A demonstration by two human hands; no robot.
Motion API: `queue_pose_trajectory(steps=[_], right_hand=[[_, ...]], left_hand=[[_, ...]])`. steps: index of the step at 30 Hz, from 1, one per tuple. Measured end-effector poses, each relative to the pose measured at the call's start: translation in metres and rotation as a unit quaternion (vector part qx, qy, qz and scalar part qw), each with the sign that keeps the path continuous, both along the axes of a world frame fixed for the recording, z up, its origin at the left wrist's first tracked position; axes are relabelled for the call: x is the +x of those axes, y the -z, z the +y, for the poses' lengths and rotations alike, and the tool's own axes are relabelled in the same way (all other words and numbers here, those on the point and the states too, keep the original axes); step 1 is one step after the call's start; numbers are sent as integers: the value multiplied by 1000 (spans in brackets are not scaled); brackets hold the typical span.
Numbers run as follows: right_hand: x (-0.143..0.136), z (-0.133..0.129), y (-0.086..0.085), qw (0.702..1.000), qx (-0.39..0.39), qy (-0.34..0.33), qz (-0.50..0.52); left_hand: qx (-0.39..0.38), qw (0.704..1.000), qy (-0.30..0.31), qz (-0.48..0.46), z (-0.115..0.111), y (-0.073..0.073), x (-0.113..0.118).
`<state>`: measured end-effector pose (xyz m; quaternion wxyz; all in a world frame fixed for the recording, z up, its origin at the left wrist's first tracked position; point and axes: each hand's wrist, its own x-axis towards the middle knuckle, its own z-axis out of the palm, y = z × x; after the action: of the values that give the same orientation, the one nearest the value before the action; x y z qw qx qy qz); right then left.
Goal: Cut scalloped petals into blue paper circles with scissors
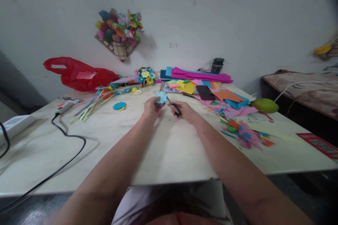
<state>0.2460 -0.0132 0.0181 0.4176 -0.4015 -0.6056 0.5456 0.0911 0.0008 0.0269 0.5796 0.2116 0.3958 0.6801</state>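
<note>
Starting nearest the camera, two bare forearms are reaching over the pale counter, its front edge running just beyond the person's lap. Over on the left, a black cable is snaking across the top toward a white handheld device, while a red printed card is lying by the right edge. Bright paper scraps are littering the near right side, and here in the middle comes the action: the left hand is pinching a light blue paper cutout with a scalloped edge, holding it above the counter. The right hand is gripping black-handled scissors, fingers closing around the handles, the blades pointing up and left at the cutout's right side; whether they are touching it, I cannot tell. Left of the hands, a blue scalloped disc is resting over something yellow, with thin pale stems fanning out beyond it. A green oval fruit is sitting near the right edge, and a dark phone is lying among coloured sheets. Farther back, a red plastic bag is slumping at the left, a ball of paper flowers is standing near the centre, and long magenta sheets are stretching in front of a dark jar. Up on the wall, a colourful bouquet is hanging.
</note>
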Motion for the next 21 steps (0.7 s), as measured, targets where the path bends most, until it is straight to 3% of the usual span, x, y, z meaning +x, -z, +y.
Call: queue_pose_trajectory(steps=[13,21], right_hand=[[1,-2,-3,999,-44,2,27],[1,-3,-3,999,-33,12,39]], left_hand=[[37,999,2,40,5,11,1],[65,995,-19,71,0,12,8]])
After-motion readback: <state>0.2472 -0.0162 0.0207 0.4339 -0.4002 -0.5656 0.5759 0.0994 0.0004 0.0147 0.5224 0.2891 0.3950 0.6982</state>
